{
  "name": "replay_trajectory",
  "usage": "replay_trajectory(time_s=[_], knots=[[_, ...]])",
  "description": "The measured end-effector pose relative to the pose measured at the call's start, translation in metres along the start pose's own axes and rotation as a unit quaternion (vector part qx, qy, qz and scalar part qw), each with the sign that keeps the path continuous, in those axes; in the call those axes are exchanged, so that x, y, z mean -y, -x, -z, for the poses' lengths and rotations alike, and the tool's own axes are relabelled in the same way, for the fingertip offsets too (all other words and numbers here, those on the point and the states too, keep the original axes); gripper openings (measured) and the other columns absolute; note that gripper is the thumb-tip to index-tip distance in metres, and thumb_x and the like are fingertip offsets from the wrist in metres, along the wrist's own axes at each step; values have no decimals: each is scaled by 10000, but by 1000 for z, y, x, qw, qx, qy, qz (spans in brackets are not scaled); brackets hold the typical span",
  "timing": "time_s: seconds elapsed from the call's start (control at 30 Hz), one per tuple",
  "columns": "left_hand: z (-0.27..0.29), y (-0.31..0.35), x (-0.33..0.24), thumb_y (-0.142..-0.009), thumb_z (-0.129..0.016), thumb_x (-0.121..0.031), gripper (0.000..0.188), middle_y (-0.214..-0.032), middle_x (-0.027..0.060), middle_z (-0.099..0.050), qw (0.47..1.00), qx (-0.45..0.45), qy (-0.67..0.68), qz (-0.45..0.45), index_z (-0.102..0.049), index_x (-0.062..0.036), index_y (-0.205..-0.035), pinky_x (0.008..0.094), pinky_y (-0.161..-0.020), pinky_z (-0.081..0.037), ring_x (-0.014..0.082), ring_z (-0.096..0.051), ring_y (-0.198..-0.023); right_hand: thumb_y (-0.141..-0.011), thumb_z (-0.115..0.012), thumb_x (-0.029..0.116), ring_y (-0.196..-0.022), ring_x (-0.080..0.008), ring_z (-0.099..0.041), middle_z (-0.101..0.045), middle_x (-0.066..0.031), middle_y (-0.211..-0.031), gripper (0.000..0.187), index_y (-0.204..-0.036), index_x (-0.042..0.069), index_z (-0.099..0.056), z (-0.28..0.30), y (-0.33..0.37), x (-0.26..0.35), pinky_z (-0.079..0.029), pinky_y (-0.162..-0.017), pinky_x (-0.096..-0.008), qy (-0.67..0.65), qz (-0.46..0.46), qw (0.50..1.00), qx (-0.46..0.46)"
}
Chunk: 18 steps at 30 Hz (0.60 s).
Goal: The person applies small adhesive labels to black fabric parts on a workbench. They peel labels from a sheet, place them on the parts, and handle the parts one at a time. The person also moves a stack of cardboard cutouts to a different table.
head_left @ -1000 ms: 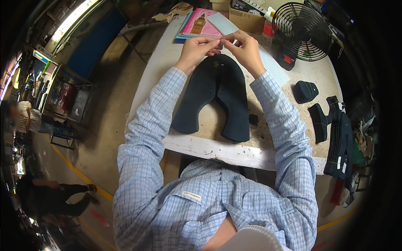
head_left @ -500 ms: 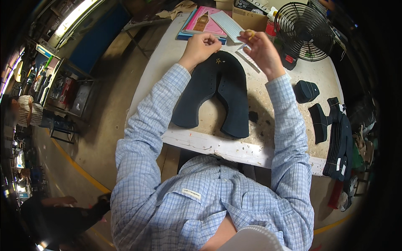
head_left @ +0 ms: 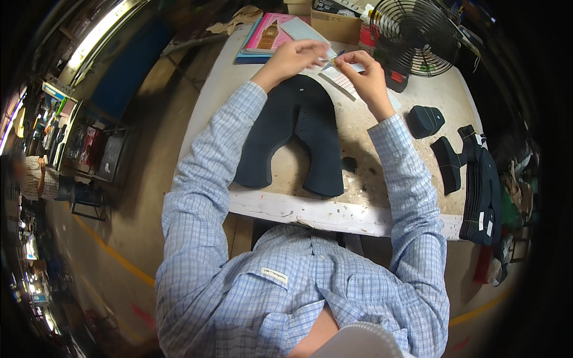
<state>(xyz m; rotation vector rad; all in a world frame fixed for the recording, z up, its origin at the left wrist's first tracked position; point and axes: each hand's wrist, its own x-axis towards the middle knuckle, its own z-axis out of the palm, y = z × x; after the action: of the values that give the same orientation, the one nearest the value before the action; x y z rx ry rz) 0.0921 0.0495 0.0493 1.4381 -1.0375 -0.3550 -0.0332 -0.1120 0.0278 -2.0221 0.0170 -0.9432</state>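
Observation:
On the white table lies a dark navy, U-shaped stack of cut pieces (head_left: 316, 107), its two legs toward me and a slit with small holes at its middle. Beyond its rounded end, both my hands are raised close together. My right hand (head_left: 367, 74) pinches a small yellowish thing (head_left: 334, 61) between thumb and fingertips; its exact kind is too small to tell. My left hand (head_left: 295, 58) is beside it, fingers stretched out and slightly blurred, with nothing visible in them. Behind the hands lie a printed label sheet (head_left: 338, 82) and a pale blue card (head_left: 302, 30).
A black fan (head_left: 412, 36) stands at the far right near a cardboard box (head_left: 334, 27). A pink book (head_left: 267, 37) lies at the far left. Tied dark bundles (head_left: 425, 121) sit along the right edge, including a long stack (head_left: 479, 197). A dark scrap (head_left: 348, 164) lies nearby.
My hands have come closer together, the right moving down and inward, the left opening its fingers. The small yellow thing on the navy stack is gone from there. The view has shifted slightly.

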Motion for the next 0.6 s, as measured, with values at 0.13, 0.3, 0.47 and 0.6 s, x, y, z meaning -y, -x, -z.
replay_trajectory(time_s=[0.13,0.3,0.47,0.6], knots=[[-13,14,-21,-847,-725,-123,227,-930,92,-711,997,37,53,37,-694,12,-1027,232,-755,-552,132,-682,-828,-825,-725,246,-872,-174,-606,-656,-69,-908,217,-911,47,-711,-4,0,4,-474,-697,-303,-42,-2,999,13],[0,24,-34,-850,-724,-139,203,-904,77,-703,997,15,-24,71,-678,5,-986,233,-731,-547,116,-672,-773,-922,-621,262,-909,-99,-573,-630,-10,-1050,218,-988,64,-680,6,0,19,-419,-710,-220,-269,-179,937,135],[0,33,-25,-875,-704,-205,271,-919,61,-669,991,-40,-101,78,-627,-4,-1039,233,-738,-525,125,-661,-819,-996,-437,171,-639,-19,-442,-465,38,-758,396,-1372,61,-388,-6,11,43,-339,-485,-140,-655,-213,694,210],[31,78,-16,-896,-668,-355,456,-1078,94,-619,978,-60,-194,41,-549,-16,-1177,251,-801,-495,139,-602,-997,-1010,-443,206,-392,-6,-314,-458,36,-601,489,-1455,41,-327,2,17,55,-274,-386,-134,-462,-172,833,252]])
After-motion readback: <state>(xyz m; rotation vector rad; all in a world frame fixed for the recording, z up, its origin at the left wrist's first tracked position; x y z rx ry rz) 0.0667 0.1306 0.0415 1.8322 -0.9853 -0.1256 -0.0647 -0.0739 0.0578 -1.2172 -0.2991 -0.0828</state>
